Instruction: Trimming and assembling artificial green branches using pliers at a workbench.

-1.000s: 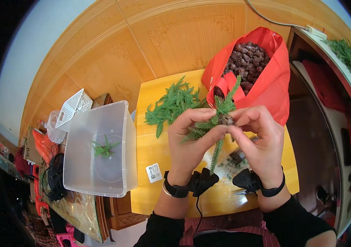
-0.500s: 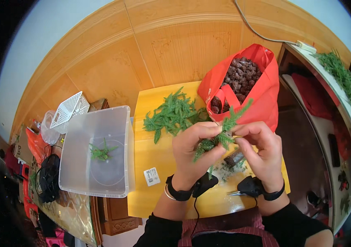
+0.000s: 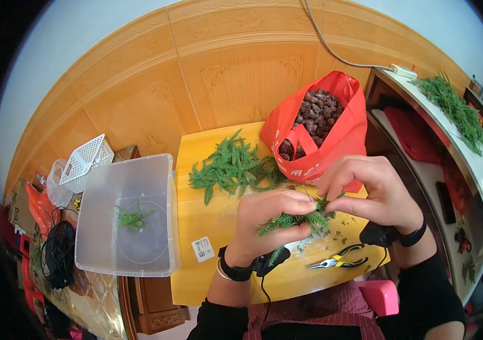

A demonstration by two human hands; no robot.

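Above the yellow table [image 3: 196, 283], my left hand [image 3: 272, 218] is closed on a small bunch of green pine sprigs [image 3: 292, 221]. My right hand [image 3: 375, 187] pinches the bunch at its right end, thumb against fingers, its palm turned down. What exactly lies between the right fingertips is partly hidden. Below the hands are green scraps and yellow-and-black pliers [image 3: 340, 259] on the tabletop. A heap of loose pine sprigs [image 3: 233, 167] lies beyond my left hand. Behind my right hand stands a red bag [image 3: 349, 130] full of brown pine cones [image 3: 318, 113].
A clear plastic bin [image 3: 91, 226] at the left holds one finished-looking sprig cluster [image 3: 134, 217]. A white label [image 3: 202, 249] lies on the table. Beyond the bin stands a white basket [image 3: 87, 161]. More greenery [image 3: 457, 107] rests on the right-hand shelf. Thin cables hang from my wrists.
My right hand has turned over and moved right, pinching the bunch from above. The bunch sits lower. The pliers now show in full as the view has shifted.
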